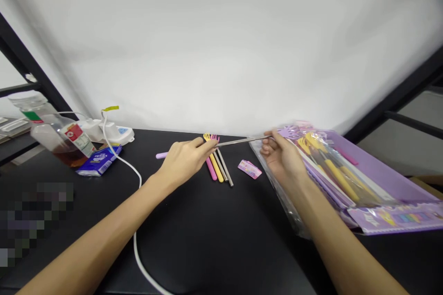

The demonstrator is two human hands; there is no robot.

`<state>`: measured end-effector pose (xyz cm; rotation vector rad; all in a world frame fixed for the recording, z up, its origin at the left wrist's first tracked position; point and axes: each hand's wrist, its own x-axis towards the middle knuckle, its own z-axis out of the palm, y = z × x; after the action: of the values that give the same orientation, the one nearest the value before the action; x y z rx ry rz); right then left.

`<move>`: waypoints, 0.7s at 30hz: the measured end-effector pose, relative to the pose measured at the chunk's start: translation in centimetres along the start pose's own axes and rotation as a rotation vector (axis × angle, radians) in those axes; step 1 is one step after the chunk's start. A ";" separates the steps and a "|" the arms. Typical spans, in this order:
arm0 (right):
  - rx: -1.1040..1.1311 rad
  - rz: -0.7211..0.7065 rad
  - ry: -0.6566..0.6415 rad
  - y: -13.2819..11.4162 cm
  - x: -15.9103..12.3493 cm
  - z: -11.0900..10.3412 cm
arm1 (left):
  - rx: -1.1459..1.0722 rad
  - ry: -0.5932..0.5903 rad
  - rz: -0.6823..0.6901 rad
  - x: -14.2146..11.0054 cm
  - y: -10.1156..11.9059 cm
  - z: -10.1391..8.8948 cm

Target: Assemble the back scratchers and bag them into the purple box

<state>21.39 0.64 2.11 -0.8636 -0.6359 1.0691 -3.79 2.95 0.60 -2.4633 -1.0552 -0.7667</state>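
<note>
A back scratcher with a thin metal rod [240, 141] stretches level across the middle, held in both hands. My left hand [183, 160] is closed around its left part, with the purple handle end [161, 155] sticking out behind. My right hand [285, 159] pinches the rod's right end, beside a purple claw-shaped head [290, 132]. Below the rod, a pink back scratcher [211, 169] and a yellow back scratcher [218, 168] lie side by side on the black table, next to metal rods [225, 168]. To their right lies a small pink card [249, 169].
At right, a purple display box [380, 161] with clear plastic wrap holds several yellow-handled back scratchers [337, 175]. At left stand a bottle of brown liquid [58, 133], a blue packet [99, 160] and a white power strip [122, 135]. A white cable [136, 239] runs to the front edge.
</note>
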 end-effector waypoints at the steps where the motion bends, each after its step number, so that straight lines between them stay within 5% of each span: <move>1: -0.032 0.012 -0.053 0.3 -0.2 0.2 | 0.015 0.002 0.005 0.0 0.2 0.0; 3: -0.070 -0.032 -0.083 0.4 -0.5 0.3 | 0.008 -0.012 0.017 0.0 0.4 -0.1; 9: 0.060 -0.265 0.185 -0.5 0.3 -0.4 | 0.061 -0.095 -0.111 0.5 -0.8 -0.6; 16: -0.015 -0.200 0.069 0.9 -1.0 0.8 | 0.041 0.085 0.162 1.0 1.5 0.5; 21: 0.089 -0.288 0.297 -1.9 0.4 -1.4 | 0.065 0.035 0.052 0.7 0.3 0.0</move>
<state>23.53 0.23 3.02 -0.8056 -0.4422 0.6876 -3.13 3.14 1.03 -2.4036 -0.9841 -0.7448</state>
